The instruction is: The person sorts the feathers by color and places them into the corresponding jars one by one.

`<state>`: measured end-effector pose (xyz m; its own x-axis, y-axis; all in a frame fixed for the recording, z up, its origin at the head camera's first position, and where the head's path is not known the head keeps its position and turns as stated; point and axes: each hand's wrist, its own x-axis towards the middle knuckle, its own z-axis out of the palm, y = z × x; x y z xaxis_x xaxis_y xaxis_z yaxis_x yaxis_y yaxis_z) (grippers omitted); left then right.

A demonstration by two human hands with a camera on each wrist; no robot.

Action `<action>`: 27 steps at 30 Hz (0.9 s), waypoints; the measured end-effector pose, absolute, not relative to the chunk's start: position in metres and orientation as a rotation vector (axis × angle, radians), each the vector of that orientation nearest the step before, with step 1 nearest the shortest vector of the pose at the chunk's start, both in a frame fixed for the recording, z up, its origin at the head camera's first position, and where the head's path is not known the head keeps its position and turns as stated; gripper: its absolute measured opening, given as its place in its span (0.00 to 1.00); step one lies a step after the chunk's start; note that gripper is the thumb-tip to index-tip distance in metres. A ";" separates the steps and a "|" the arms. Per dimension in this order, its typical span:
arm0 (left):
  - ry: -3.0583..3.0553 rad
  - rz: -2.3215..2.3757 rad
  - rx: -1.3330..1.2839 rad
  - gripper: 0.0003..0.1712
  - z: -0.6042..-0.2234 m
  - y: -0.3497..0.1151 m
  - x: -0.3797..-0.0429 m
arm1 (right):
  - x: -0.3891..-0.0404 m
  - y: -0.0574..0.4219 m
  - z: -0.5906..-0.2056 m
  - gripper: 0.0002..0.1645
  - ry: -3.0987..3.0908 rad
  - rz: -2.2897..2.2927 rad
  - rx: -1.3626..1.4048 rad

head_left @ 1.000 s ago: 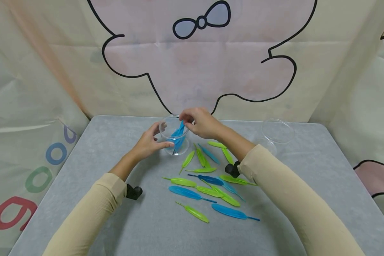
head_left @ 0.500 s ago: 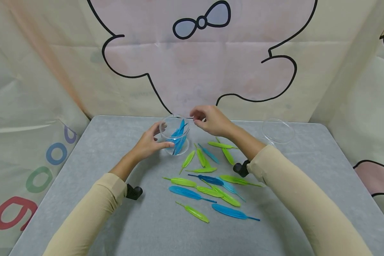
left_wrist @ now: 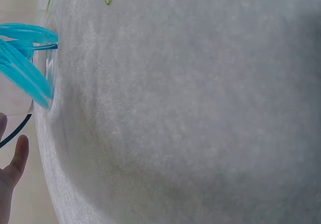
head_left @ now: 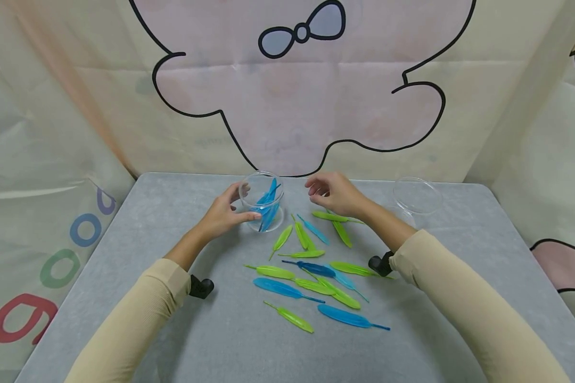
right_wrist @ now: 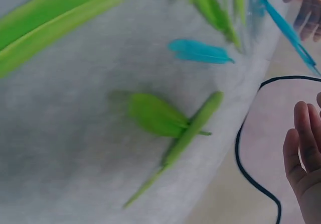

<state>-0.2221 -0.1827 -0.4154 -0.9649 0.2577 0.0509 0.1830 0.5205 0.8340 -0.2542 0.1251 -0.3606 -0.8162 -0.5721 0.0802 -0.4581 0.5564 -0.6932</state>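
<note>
My left hand (head_left: 222, 214) holds a clear round jar (head_left: 251, 191) near the table's back edge, thumb in front and fingers round the far side. Several blue feathers (head_left: 268, 202) stand tilted inside it; the left wrist view shows these feathers (left_wrist: 27, 71) through the jar's wall. To the right of the jar my right hand (head_left: 335, 194) hovers above the table, fingers loosely bent, nothing in them. Below that hand lie crossed green feathers (head_left: 341, 234) and a light blue feather (head_left: 314, 231). A dark blue feather (head_left: 316, 269) lies among the others mid-table.
A second clear round container (head_left: 417, 197) stands at the back right, partly hidden by the right arm. Several green feathers (head_left: 294, 319) and blue feathers (head_left: 347, 316) are spread over the grey table (head_left: 211, 340). A printed curtain (head_left: 364, 106) hangs behind the table.
My right hand has let go of a blue feather in the jar and moved away to the right, now slightly lower. The left hand and jar have stayed in place.
</note>
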 end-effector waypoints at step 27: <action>2.670 1.449 0.382 0.50 -0.416 -0.183 -0.222 | -0.230 0.154 -0.424 0.19 2.469 -1.090 -0.846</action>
